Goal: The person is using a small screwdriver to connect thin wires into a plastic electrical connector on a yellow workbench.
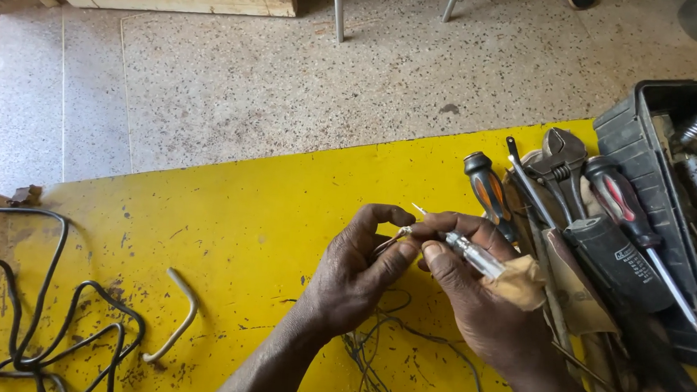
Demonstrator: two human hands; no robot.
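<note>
Left hand: I see my left hand point(352, 272) low in the middle of the view, forearm coming up from the bottom edge, wrist bent so the knuckles face me. Thumb and forefinger curl round into a ring.
Left fingers: their tips are pressed together on the bare end of a thin wire point(390, 242); the other fingers fold under the palm.
Right hand: my right hand point(482, 302) comes in from the lower right and leans towards the left one, the two nearly touching at the fingertips.
Right fingers: closed round a small screwdriver point(469, 252), thumb along its shaft, forefinger over the top.
Screwdriver: clear handle, thin metal tip pointing up and left, meeting the wire end just where the left fingers pinch it.
Wire: thin and dark; from the pinch it drops under my hands and trails in loose loops over the bench point(244, 214) to the bottom edge. I cannot tell how many strands.
Rag: a tan scrap of cloth point(523, 281) lies against the back of my right hand.
Bench: yellow, scuffed and spotted, over a speckled floor.
Right side: tools point(564, 171) in a heap, a red-handled driver among them, beside a black tray point(634, 135).
Left side: black cable point(48, 315) in coils, and near it a bent pale tube point(179, 314).
</note>
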